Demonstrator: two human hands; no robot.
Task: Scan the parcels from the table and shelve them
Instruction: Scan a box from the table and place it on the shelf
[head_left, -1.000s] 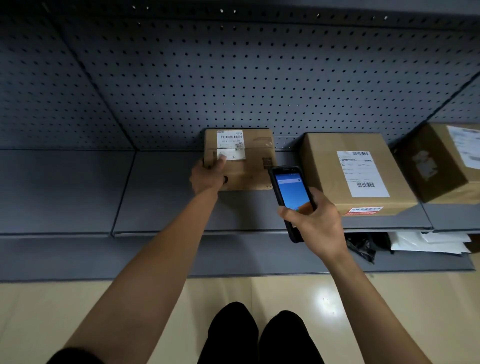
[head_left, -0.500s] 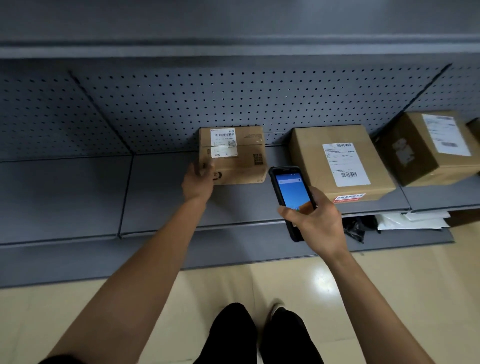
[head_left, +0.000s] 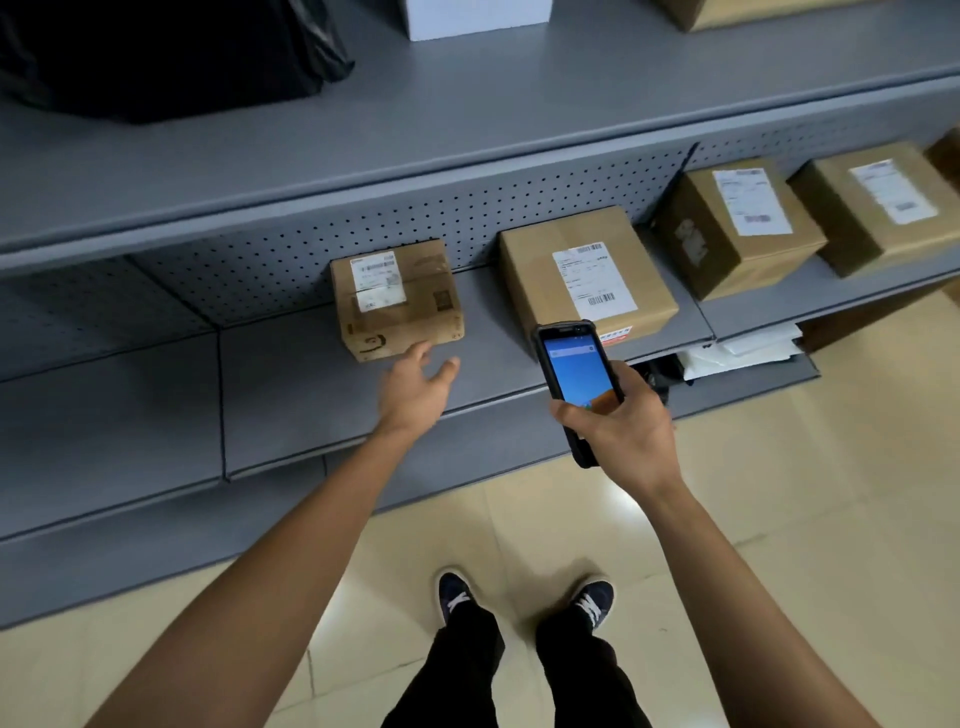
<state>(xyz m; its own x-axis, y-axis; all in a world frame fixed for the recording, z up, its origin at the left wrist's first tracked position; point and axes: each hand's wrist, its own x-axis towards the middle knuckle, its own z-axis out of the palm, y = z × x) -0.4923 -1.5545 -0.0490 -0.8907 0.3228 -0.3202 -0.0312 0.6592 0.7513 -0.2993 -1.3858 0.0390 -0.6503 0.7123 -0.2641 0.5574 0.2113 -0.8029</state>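
A small brown cardboard parcel (head_left: 397, 299) with a white label on top sits on the grey shelf (head_left: 291, 384), against the perforated back panel. My left hand (head_left: 415, 387) hovers just in front of it with fingers spread and relaxed, holding nothing and not touching the box. My right hand (head_left: 621, 421) grips a black handheld scanner (head_left: 576, 371) whose blue screen faces me, in front of the shelf edge.
Three larger labelled boxes (head_left: 587, 275) (head_left: 737, 223) (head_left: 878, 208) stand to the right on the same shelf. A black bag (head_left: 156, 52) and a white box (head_left: 478, 18) sit on the shelf above. White envelopes (head_left: 743, 351) lie on the lowest shelf. My feet stand on beige floor tiles.
My left hand has let go of the small parcel and drawn back toward me, fingers opening. The view has pulled back and up, revealing the upper shelf. The scanner hand has stayed put.
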